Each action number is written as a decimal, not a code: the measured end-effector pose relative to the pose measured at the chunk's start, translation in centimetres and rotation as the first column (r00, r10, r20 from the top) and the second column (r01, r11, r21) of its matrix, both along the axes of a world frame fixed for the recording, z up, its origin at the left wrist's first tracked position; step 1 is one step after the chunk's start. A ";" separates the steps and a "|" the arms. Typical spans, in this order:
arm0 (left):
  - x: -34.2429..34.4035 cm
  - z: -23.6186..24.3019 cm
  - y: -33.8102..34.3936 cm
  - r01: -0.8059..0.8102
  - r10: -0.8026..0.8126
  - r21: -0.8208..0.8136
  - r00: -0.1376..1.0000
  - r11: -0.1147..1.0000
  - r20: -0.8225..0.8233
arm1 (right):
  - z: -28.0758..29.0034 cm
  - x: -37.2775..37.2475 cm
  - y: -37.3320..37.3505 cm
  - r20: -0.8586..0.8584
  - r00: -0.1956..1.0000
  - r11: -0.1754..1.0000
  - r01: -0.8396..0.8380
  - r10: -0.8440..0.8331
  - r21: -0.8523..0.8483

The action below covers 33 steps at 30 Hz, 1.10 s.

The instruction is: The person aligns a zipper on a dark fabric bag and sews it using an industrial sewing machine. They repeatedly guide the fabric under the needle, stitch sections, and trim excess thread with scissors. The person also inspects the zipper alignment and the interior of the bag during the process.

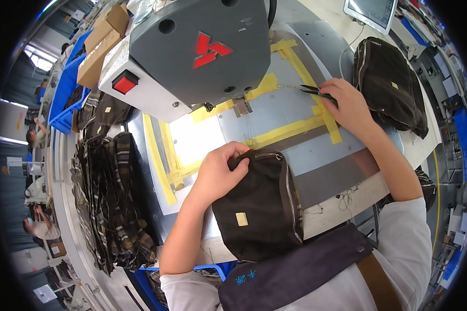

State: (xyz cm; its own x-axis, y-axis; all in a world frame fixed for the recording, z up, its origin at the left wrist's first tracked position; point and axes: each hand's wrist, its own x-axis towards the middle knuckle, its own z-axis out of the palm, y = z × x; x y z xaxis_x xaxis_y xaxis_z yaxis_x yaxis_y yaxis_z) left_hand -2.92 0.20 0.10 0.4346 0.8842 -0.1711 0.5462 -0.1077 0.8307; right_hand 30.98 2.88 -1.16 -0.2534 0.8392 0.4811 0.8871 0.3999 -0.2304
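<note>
A dark brown fabric bag panel (257,202) with a metal zipper and a small pale label lies over the table's near edge, against my lap. My left hand (218,173) pinches its upper edge between thumb and fingers. Loose threads run from that edge up toward the needle area of a grey sewing machine head (207,67). Farther right, my right hand (347,106) is closed around small thread snips (310,89), whose dark blades point left over the metal plate (290,150). The blades are apart from the panel.
Yellow tape strips (296,129) frame the plate. At right sits another dark zippered bag (389,83), below a screen (373,11). Plaid fabric pieces (109,197) pile up at left, near a blue bin (65,111) and a cardboard box (101,49). Thread scraps (347,199) cling to the near edge.
</note>
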 end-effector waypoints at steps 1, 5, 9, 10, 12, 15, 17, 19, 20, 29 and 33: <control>0.0 0.1 0.0 0.004 -0.004 0.003 1.000 1.000 0.000 | 0.0 0.0 -0.2 -0.004 1.000 1.000 -0.012 0.012 0.005; 0.0 0.3 0.1 0.017 -0.017 0.001 1.000 1.000 0.009 | 0.2 -0.2 -0.5 -0.061 0.997 0.999 0.045 -0.047 -0.031; -0.2 0.1 0.1 0.014 -0.012 -0.030 0.999 0.999 0.035 | 1.3 -1.6 -1.3 -0.259 0.959 0.994 0.107 -0.113 -0.037; -0.2 0.2 0.1 0.012 -0.011 -0.028 0.999 1.000 0.035 | 2.0 -2.4 -1.7 -0.319 0.941 0.994 0.109 -0.109 -0.017; -0.3 0.3 0.1 0.010 -0.009 -0.030 0.999 1.000 0.033 | 2.4 -3.7 -2.2 -0.163 0.987 0.999 0.004 0.003 0.043; -0.1 0.1 0.4 0.034 -0.034 -0.032 0.999 0.999 -0.014 | 3.2 -6.5 -3.1 0.055 0.982 0.983 -0.184 0.183 0.011; 0.1 0.6 0.5 0.034 -0.035 -0.055 0.999 0.998 -0.025 | 3.6 -8.0 -2.6 0.168 0.940 0.954 -0.299 0.297 -0.015; 0.2 0.7 0.5 0.037 -0.038 -0.058 0.999 0.998 -0.007 | 3.8 -8.9 -1.0 0.266 0.883 0.917 -0.399 0.386 -0.006; 0.0 0.7 0.4 0.036 -0.035 -0.049 0.999 0.998 0.014 | 4.0 -9.3 0.0 0.303 0.848 0.890 -0.457 0.434 0.003; -0.8 0.4 1.1 0.077 -0.063 -0.129 0.992 0.989 0.107 | 2.6 -10.2 3.4 0.442 0.697 0.792 -0.608 0.565 -0.052; -0.7 0.4 1.1 0.066 -0.050 -0.142 0.992 0.988 0.113 | 3.7 -9.5 2.8 0.406 0.761 0.852 -0.514 0.506 -0.100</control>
